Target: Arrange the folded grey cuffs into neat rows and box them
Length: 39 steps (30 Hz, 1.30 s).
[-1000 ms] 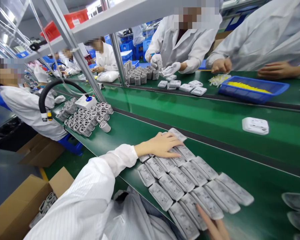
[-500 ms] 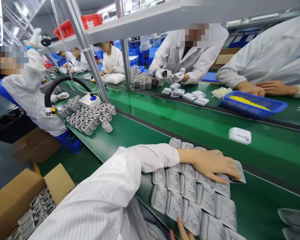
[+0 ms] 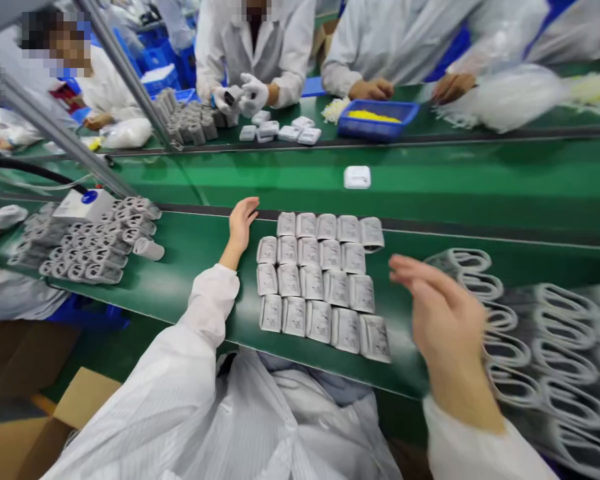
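A block of grey rolled cuffs (image 3: pixel 309 282) with printed faces lies in several rows on the green bench. Left of the back row, my left hand (image 3: pixel 241 223) is raised near the belt's edge, its fingers stretched out and nothing in them. On the other side of the block, my right hand (image 3: pixel 445 313) hovers with fingers extended, a little blurred, holding nothing visible. It is between the block and more grey cuffs (image 3: pixel 513 383) standing on end, whose oval loops face up. The rightmost cuff of the back row (image 3: pixel 371 232) sits slightly tilted.
A white device (image 3: pixel 357 177) lies on the green conveyor (image 3: pixel 260 183) beyond the bench. Stacked cuffs (image 3: pixel 93 250) and a white box (image 3: pixel 84 205) stand at left. Across the belt, co-workers sit near a blue bin (image 3: pixel 377 121) of yellow pieces. An open carton (image 3: pixel 17 443) is at lower left.
The view has swung right. My left hand has left the back-right cuffs for the block's left side. My right hand has come from the near edge to the block's right.
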Each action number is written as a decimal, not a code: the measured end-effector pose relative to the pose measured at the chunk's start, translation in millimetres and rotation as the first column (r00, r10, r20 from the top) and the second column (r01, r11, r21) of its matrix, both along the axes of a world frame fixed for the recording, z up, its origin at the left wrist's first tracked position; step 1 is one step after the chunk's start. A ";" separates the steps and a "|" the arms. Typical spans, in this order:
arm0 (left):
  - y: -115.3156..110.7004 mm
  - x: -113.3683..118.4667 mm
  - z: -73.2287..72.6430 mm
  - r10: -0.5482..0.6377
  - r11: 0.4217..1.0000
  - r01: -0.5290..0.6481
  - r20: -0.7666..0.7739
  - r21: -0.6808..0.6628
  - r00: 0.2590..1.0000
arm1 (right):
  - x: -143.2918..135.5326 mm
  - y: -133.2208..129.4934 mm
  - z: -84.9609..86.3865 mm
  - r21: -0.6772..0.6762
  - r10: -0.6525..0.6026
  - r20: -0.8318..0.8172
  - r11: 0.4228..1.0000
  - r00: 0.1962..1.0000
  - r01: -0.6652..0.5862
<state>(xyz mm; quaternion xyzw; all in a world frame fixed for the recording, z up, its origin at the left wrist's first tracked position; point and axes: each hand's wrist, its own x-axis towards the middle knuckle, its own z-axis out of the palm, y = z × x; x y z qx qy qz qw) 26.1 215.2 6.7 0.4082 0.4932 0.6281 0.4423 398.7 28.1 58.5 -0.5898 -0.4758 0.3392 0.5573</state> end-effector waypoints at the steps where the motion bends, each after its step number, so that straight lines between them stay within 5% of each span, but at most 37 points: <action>1: -3.9 1.9 -4.8 0.020 0.999 -0.016 0.098 -0.048 0.995 | -3.6 30.1 -16.0 0.022 -0.091 -0.141 0.995 0.986 0.095; 5: -13.8 19.3 -13.1 -0.003 0.997 0.020 0.213 -0.077 0.977 | -9.1 128.0 -88.0 -0.033 -0.123 -0.211 0.992 0.970 0.119; 9: 1.4 32.9 -18.5 -0.085 0.993 0.102 0.231 -0.063 0.969 | -9.4 160.6 -117.2 -0.008 -0.007 -0.167 1.000 0.986 0.006; 15: 27.1 54.6 -27.2 -0.271 0.962 0.273 0.147 0.004 0.951 | -14.7 151.6 -106.4 -0.009 0.006 -0.077 1.000 0.997 -0.007; 24: 18.2 53.5 -23.0 -0.430 0.901 0.434 -0.174 -0.019 0.886 | -11.1 141.1 -108.4 -0.037 0.097 0.086 0.995 0.992 -0.094; 28: 7.9 25.6 -20.7 -0.192 0.970 0.234 -0.400 0.059 0.896 | 4.1 134.4 -113.3 -0.008 -0.052 0.121 0.999 0.991 0.053; 30: 0.5 10.9 -18.3 -0.092 0.988 0.150 -0.634 0.038 0.768 | 11.0 126.2 -110.8 0.021 -0.113 0.258 0.994 0.959 0.112; 34: -10.5 0.0 -14.9 -0.164 0.965 0.257 -0.879 -0.049 0.447 | 13.0 114.3 -102.1 0.001 -0.056 0.462 0.998 0.885 0.063; 36: -9.9 2.1 -14.9 -0.190 0.949 0.309 -0.890 -0.059 0.415 | 10.4 115.1 -99.3 -0.026 -0.010 0.464 0.999 0.886 0.026; 39: -2.9 3.7 -16.9 -0.233 0.938 0.343 -0.825 -0.050 0.516 | 7.3 120.6 -97.1 -0.025 0.018 0.392 1.000 0.920 -0.009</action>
